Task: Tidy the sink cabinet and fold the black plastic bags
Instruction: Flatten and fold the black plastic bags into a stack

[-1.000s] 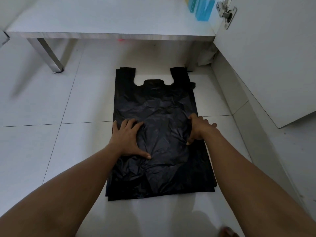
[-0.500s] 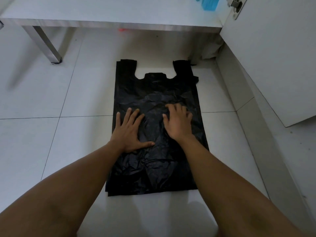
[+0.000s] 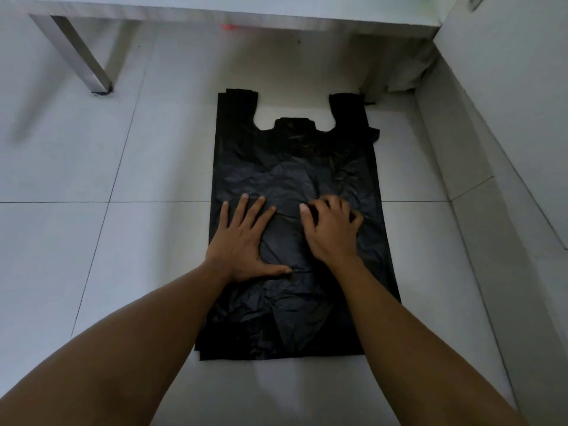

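Observation:
A stack of black plastic bags [image 3: 295, 155] lies flat on the white tiled floor, handles pointing away from me towards the cabinet. My left hand [image 3: 242, 241] rests flat on the left half of the top bag, fingers spread and thumb out to the right. My right hand [image 3: 330, 232] presses on the middle of the bag just right of the left hand, its fingers slightly bent and blurred. Both forearms cover the bag's near corners.
The sink cabinet's bottom shelf edge [image 3: 215, 20] runs across the top, held up by a metal leg [image 3: 83, 56] at the left. The open white cabinet door [image 3: 507, 87] stands at the right. Pale crumpled material [image 3: 408, 75] sits in the back right corner.
My right hand has slid from the bag's right edge to its middle, then a little back to the right with fingers bending. The left hand has stayed pressed in place.

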Available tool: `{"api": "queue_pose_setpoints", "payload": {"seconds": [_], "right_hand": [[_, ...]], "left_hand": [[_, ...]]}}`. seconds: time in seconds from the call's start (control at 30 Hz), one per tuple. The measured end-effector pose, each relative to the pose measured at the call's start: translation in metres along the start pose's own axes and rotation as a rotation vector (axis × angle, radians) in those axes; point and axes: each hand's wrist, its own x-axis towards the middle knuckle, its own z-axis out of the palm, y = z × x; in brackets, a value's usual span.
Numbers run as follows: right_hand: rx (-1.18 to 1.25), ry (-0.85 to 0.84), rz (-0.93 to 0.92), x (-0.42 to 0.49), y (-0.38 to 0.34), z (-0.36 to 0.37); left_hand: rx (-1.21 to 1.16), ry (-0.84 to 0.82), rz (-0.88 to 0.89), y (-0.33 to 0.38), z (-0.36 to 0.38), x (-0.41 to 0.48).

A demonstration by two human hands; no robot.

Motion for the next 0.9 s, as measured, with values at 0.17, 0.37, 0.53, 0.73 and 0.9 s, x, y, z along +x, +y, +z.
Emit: {"api": "queue_pose_setpoints", "payload": {"seconds": [0.17, 0.37, 0.53, 0.73, 0.9], "right_hand": [[-0.007, 0.078, -0.089, 0.040, -0.026, 0.001], [-0.050, 0.026, -0.132, 0.048, -0.021, 0.023], [-0.079, 0.027, -0.135, 0.048, -0.021, 0.026], [-0.075, 0.042, -0.135, 0.048, -0.022, 0.028], [-0.104, 0.050, -0.137, 0.047, -0.022, 0.028]], "left_hand": [[0.000, -0.025, -0.012, 0.000, -0.002, 0.001], [-0.274, 0.026, -0.047, -0.004, -0.007, 0.004], [-0.488, 0.253, -0.244, -0.014, -0.023, 0.022], [-0.456, 0.255, -0.677, -0.057, -0.058, 0.103], [-0.352, 0.056, -0.804, -0.089, -0.066, 0.151]]}}
